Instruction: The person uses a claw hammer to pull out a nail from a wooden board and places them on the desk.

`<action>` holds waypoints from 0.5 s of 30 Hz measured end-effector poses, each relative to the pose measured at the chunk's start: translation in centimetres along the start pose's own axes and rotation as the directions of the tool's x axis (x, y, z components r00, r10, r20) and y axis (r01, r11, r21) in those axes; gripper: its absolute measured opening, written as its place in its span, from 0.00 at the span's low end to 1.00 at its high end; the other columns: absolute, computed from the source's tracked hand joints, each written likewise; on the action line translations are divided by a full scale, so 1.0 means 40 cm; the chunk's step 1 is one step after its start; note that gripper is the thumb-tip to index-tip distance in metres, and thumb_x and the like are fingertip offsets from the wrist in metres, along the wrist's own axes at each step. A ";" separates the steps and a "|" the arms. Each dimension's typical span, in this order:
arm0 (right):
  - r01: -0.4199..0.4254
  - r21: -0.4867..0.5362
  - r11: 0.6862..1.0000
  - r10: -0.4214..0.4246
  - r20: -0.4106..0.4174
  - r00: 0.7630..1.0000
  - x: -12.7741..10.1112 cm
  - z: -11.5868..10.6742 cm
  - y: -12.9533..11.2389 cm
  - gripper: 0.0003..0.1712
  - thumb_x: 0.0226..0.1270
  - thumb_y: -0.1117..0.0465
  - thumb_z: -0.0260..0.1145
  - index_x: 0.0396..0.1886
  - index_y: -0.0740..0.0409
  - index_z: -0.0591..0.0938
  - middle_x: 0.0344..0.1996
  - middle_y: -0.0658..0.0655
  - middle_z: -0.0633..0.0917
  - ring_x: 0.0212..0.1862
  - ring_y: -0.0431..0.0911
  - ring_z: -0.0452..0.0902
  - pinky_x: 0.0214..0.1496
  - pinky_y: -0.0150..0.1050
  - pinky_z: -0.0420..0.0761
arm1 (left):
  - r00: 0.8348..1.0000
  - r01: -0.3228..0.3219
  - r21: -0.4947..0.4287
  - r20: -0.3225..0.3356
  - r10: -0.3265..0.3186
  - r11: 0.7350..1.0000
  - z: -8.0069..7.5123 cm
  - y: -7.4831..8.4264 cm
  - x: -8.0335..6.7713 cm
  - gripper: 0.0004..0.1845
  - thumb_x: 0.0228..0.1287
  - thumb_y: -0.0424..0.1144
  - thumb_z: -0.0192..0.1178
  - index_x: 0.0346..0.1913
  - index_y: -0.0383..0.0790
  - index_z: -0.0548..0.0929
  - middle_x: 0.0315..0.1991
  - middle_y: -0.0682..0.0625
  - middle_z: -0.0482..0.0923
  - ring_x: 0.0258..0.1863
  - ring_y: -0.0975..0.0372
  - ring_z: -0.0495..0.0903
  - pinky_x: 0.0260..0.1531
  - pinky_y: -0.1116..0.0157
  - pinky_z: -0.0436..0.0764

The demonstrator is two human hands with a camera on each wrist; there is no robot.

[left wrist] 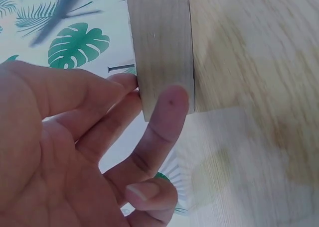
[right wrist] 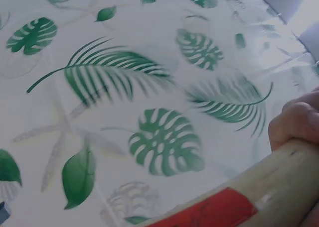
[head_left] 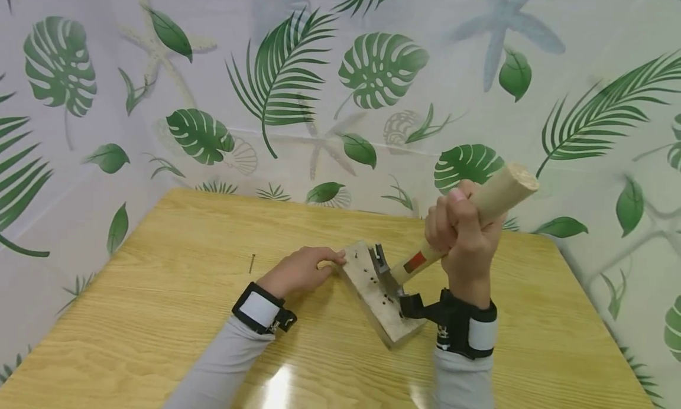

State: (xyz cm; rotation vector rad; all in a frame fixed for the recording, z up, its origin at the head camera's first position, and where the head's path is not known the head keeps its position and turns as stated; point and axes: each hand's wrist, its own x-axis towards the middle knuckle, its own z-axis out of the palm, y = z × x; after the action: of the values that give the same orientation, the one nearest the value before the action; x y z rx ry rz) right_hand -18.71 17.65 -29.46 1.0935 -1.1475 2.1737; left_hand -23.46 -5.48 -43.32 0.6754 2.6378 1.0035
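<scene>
My right hand [head_left: 465,234] grips a hammer by its thick wooden handle [head_left: 502,193], which has a red label. The dark metal hammer head [head_left: 384,272] overlaps the top of a wooden block [head_left: 367,279] in the head view. Several small dark spots dot that top face. At the block's far left end, my left hand [head_left: 303,270] holds it with the fingertips. In the left wrist view, a nail [left wrist: 121,67] sticks out of the block [left wrist: 162,43] close to the fingers. The right wrist view catches only part of the handle [right wrist: 279,182] and my right hand [right wrist: 299,120].
A loose nail [head_left: 252,263] lies on the wood-grain table [head_left: 202,231], left of the block. Behind the table hangs a white cloth [head_left: 330,119] printed with green leaves and starfish. The wrist camera mount [head_left: 425,308] on the right arm overlaps the block's near end.
</scene>
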 end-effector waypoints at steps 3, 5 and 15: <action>0.027 0.033 0.999 -0.025 -0.064 0.998 -0.003 0.018 -0.034 0.17 0.69 0.75 0.49 0.19 0.62 0.62 0.07 0.50 0.57 0.07 0.38 0.51 0.08 0.29 0.51 | 1.000 0.005 0.009 -0.001 -0.005 1.000 0.005 -0.005 0.002 0.17 0.78 0.35 0.53 0.63 0.50 0.83 0.71 0.55 0.73 0.55 0.60 0.77 0.34 0.64 0.70; 0.048 0.029 0.998 -0.045 -0.101 0.994 -0.004 0.038 -0.056 0.16 0.69 0.75 0.49 0.20 0.63 0.62 0.07 0.51 0.58 0.07 0.38 0.52 0.08 0.29 0.51 | 1.000 0.006 0.009 -0.002 -0.006 1.000 0.004 -0.006 0.003 0.17 0.78 0.35 0.53 0.62 0.51 0.83 0.71 0.55 0.73 0.52 0.59 0.77 0.32 0.64 0.70; 0.114 -0.056 0.992 -0.124 -0.244 0.962 -0.008 0.100 -0.111 0.14 0.66 0.76 0.50 0.20 0.66 0.64 0.06 0.51 0.58 0.07 0.40 0.52 0.08 0.31 0.51 | 0.991 -0.108 0.069 -0.078 0.113 0.992 0.006 0.030 -0.001 0.14 0.75 0.34 0.56 0.58 0.44 0.85 0.60 0.50 0.82 0.44 0.60 0.82 0.34 0.63 0.76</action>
State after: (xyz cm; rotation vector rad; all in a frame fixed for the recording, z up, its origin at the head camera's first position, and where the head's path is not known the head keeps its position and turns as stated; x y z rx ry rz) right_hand -13.75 16.76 -26.23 0.8230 -0.9851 2.1116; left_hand -22.95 -4.58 -42.69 0.8197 2.7404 0.9993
